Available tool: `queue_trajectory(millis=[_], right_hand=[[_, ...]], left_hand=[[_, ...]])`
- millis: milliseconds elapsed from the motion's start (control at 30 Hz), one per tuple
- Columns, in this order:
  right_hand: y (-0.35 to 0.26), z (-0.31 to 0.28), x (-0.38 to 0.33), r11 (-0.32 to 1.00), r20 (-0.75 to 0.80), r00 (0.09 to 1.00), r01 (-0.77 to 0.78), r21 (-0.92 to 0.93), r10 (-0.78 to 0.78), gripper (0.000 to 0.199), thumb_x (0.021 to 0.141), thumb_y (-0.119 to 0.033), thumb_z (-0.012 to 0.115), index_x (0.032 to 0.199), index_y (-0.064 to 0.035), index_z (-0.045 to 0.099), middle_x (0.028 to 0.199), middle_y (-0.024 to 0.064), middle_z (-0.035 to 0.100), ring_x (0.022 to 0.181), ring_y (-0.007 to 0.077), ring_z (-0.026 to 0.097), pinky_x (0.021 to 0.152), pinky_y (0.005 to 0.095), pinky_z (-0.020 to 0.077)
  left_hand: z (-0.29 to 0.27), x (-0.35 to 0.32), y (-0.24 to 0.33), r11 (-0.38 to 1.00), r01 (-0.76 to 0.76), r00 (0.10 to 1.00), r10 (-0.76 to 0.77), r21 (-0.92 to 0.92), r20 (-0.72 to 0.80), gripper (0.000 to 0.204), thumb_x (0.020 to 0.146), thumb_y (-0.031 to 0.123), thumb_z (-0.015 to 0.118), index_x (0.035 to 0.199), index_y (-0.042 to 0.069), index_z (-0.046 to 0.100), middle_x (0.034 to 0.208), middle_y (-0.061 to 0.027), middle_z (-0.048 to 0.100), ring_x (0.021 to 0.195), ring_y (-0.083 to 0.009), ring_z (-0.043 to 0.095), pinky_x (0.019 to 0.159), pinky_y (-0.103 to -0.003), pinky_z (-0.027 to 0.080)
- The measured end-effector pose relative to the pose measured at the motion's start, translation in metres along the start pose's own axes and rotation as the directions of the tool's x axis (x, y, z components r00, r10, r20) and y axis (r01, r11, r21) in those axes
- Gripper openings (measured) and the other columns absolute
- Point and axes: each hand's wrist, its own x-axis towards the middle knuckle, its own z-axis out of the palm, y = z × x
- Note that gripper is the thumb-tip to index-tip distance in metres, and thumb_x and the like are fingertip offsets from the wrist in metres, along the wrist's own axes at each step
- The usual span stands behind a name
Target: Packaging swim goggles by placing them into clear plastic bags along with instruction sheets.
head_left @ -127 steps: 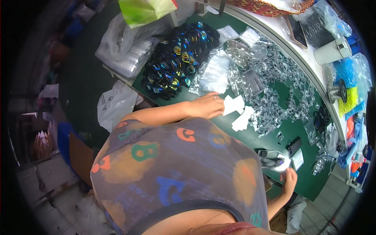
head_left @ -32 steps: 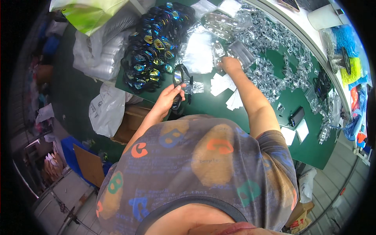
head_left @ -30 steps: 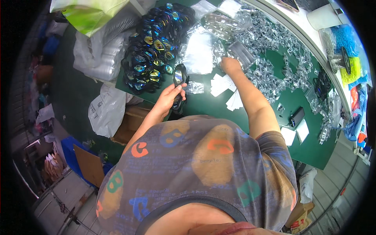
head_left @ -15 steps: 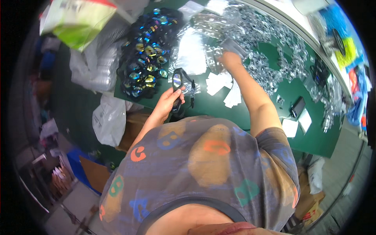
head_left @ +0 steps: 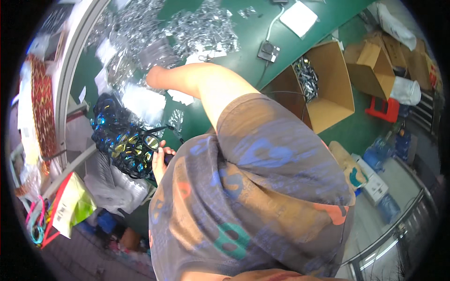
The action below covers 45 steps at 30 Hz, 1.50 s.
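My left hand (head_left: 161, 157) is closed on a pair of swimming goggles (head_left: 151, 142). One mirrored lens stands clear of the fingers, and the black strap trails over the table. Just beyond is a heap of dark goggles (head_left: 110, 122) with shiny blue and yellow lenses. My right hand (head_left: 153, 77) reaches across the green table, with its fingers hidden. Beside it are a greyish clear plastic packet (head_left: 159, 52) and a stack of clear bags (head_left: 144, 102). White paper slips (head_left: 180, 97) lie partly under my right forearm.
Loose silvery clear pieces (head_left: 204, 29) spread over the far table. A small dark device (head_left: 268, 51) with a cable sits near the table edge. To the right, an open cardboard box (head_left: 333, 84) holds dark shiny items. A metal frame post (head_left: 70, 56) borders the left.
The view has swung round to the right, bringing cardboard boxes into sight. My left hand still holds the goggles. My right arm still reaches over the table; its fingers have gone out of sight.
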Motion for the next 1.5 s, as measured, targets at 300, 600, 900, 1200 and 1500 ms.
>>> queue_trajectory(millis=[300,600,900,1200,1500], right_hand=[[-0.008,-0.034,-0.024,1.000,0.095,0.995,-0.003,-0.011,0.004,0.026,0.082,-0.012,0.066,0.104,-0.0087,0.078,0.105,0.0110,0.075,0.097,0.0293,0.073,0.077,0.0445,0.0575],[-0.030,-0.042,-0.033,0.997,-0.106,0.994,-0.034,0.064,0.041,0.023,0.085,-0.016,0.058,0.092,-0.0059,0.078,0.099,0.0150,0.075,0.092,0.0328,0.073,0.073,0.0486,0.0576],[-0.150,-0.111,-0.162,0.853,-0.145,0.987,0.022,0.521,0.063,0.039,0.093,-0.044,0.057,0.084,-0.0098,0.074,0.076,0.0161,0.069,0.077,0.0366,0.068,0.070,0.0460,0.0531],[-0.177,-0.113,-0.180,0.910,-0.220,0.974,0.037,0.413,0.061,0.032,0.096,-0.036,0.055,0.094,-0.0097,0.073,0.080,0.0163,0.071,0.079,0.0369,0.069,0.073,0.0476,0.0539],[-0.114,-0.112,-0.188,0.769,-0.099,0.992,0.006,0.639,0.074,0.033,0.096,-0.036,0.056,0.089,-0.0069,0.068,0.078,0.0178,0.068,0.077,0.0391,0.067,0.071,0.0477,0.0522]], left_hand=[[0.013,0.002,0.016,0.993,-0.062,0.991,0.048,0.105,0.128,0.031,0.105,0.022,0.055,0.128,0.002,0.056,0.086,-0.0048,0.058,0.084,-0.0190,0.057,0.081,-0.035,0.051],[-0.016,-0.010,-0.001,0.988,-0.138,0.985,0.144,-0.073,0.097,0.034,0.103,0.023,0.058,0.125,-0.003,0.058,0.084,-0.0039,0.058,0.080,-0.0167,0.058,0.074,-0.034,0.051],[-0.055,0.033,-0.019,0.902,-0.263,0.951,0.301,-0.344,0.064,0.037,0.104,0.027,0.045,0.124,-0.002,0.056,0.086,-0.0074,0.063,0.081,-0.0215,0.064,0.071,-0.039,0.056],[-0.011,0.038,-0.014,0.890,-0.245,0.898,0.357,-0.384,0.255,0.043,0.103,0.047,0.052,0.121,0.009,0.057,0.105,-0.0019,0.063,0.091,-0.0124,0.060,0.080,-0.031,0.051],[0.051,0.055,-0.013,0.837,-0.530,0.848,0.525,-0.133,-0.073,0.025,0.107,0.025,0.050,0.118,0.005,0.058,0.105,-0.0011,0.063,0.095,-0.0075,0.057,0.083,-0.026,0.046]])
